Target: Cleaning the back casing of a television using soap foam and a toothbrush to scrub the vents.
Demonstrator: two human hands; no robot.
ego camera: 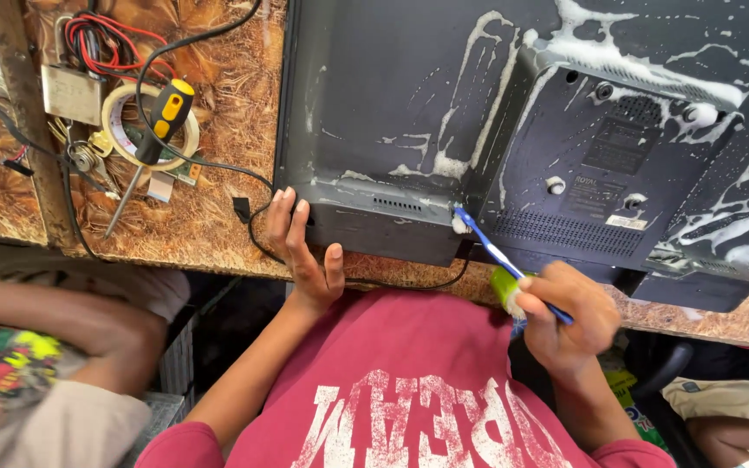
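Gripping a blue-and-white toothbrush (500, 256), the right hand (565, 316) scrubs the foam-streaked dark plastic television back (444, 113) lying along the desk's (218, 130) front edge, while the left hand (301, 251), fingers loosely spread, steadies its near corner.

The toothbrush (513, 270) gripped in the right hand (565, 325) is blue with a white stripe along the handle, and the sponge (506, 290) pinched under the same fingers is bright green. Just beyond the brush tip, the television back (513, 130) is dark grey-black, streaked and blotched with white foam. Out past the left hand (305, 256), which presses that dark casing, lie a yellow-and-black screwdriver (153, 143), a cream tape roll (123, 117) and red wires (101, 39) on the mottled brown table (218, 87).
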